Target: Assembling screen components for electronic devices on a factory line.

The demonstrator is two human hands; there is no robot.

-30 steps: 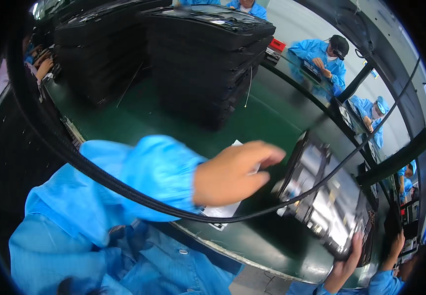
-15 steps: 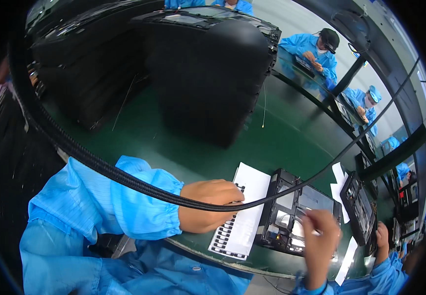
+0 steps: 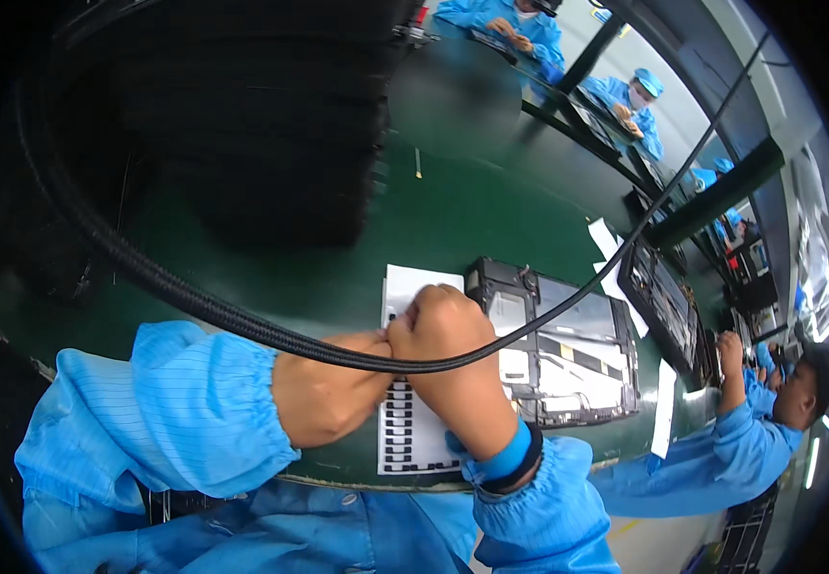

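A white sheet (image 3: pixel 424 279) with a column of small black pieces (image 3: pixel 397 435) along its left side lies on the green table. Above it my two hands meet. My right hand (image 3: pixel 448 325) is closed, its fingers curled toward the left one; anything between them is hidden. My left hand (image 3: pixel 333 387) reaches in from the left, with its fingertips tucked behind the right hand, so its grip does not show. Just right of the sheet lies an open black device casing (image 3: pixel 527 277) with white and silver parts inside.
A tall dark stack (image 3: pixel 271 143) fills the far left. A black cable (image 3: pixel 338 356) hangs across the view, in front of my hands. Further right lie another black casing (image 3: pixel 663 297) and white strips (image 3: pixel 664 407). A co-worker's hand (image 3: pixel 728 349) is at that side.
My right hand has moved left from over the casing to join my left hand above the sheet. The view has shifted, so the table things sit further left and the stack looms larger.
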